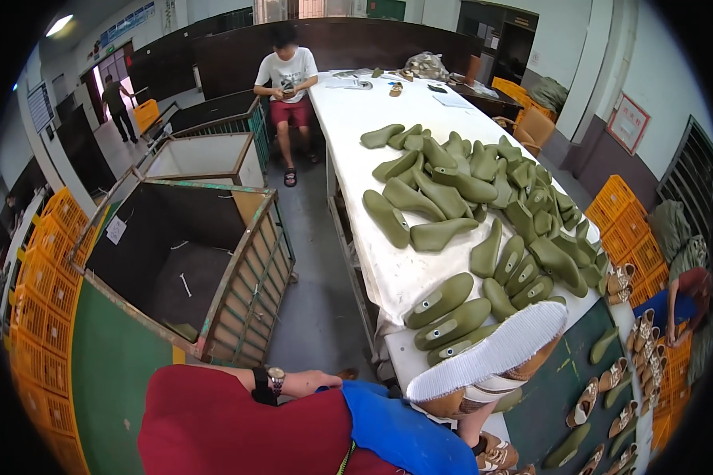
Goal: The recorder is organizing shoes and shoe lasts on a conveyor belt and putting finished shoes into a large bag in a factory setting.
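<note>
My right hand (472,426) is closed on a brown-and-white shoe (483,386), mostly hidden behind it. The shoe is tilted, its white ridged sole (495,348) turned up, above the near end of the table. Lower left of it, my left hand (313,382) lies by the edge of my blue apron (404,431), a watch on its wrist. Its fingers look curled, with a bit of blue beside them; what they hold, if anything, is hidden. Just beyond the shoe, green shoe lasts (451,323) lie in a row on the white tabletop (356,170).
A big heap of green lasts (467,178) covers the table's middle. Brown-and-white shoes (585,402) and more lasts stand on a dark green surface at right. Left are wheeled bins (249,273) and orange crates (43,309). A seated person (289,79) is at the far end.
</note>
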Available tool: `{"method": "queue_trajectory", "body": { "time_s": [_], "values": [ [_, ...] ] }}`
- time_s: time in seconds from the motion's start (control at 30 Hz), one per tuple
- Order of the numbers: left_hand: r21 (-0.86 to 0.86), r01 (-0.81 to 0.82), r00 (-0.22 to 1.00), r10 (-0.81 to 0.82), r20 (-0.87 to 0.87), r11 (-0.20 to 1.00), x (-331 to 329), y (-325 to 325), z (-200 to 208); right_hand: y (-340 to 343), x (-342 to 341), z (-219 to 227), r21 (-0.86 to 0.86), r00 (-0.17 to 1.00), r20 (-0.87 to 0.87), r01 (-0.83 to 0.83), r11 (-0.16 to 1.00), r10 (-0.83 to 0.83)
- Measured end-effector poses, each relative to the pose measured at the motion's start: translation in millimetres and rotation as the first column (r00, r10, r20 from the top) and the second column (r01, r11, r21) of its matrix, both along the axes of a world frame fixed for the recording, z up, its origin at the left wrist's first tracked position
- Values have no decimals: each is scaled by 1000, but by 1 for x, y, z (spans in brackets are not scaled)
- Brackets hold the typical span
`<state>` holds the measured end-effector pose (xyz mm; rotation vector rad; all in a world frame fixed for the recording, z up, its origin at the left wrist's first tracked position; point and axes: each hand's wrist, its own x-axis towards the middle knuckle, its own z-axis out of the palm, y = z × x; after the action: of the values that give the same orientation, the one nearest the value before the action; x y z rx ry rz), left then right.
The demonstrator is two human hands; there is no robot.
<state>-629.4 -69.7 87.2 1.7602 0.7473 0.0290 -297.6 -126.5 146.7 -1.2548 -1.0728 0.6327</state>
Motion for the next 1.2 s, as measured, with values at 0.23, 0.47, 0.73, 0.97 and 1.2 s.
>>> {"method": "queue_trajectory", "body": {
  "time_s": [0.23, 0.47, 0.73, 0.97, 1.2],
  "values": [
    [504, -344, 896, 116, 429, 792, 78, 66, 98, 32, -3, 28, -23, 942, 317, 125, 992, -112],
    [796, -423, 896, 73, 437, 432, 130, 66, 123, 68, -46, 42, 132, 714, 676, 129, 983, -185],
    [710, -521, 832, 94, 547, 473, 133, 79, 111, 40, -42, 50, 133, 872, 407, 239, 962, -273],
    [711, -415, 826, -92, 556, 568, 148, 82, 115, 22, -28, 43, 280, 827, 373, 333, 901, -421],
    [897, -11, 782, -556, 283, 442, 214, 84, 123, 11, -6, 49, 31, 801, 516, 338, 940, -305]
  ]
}}
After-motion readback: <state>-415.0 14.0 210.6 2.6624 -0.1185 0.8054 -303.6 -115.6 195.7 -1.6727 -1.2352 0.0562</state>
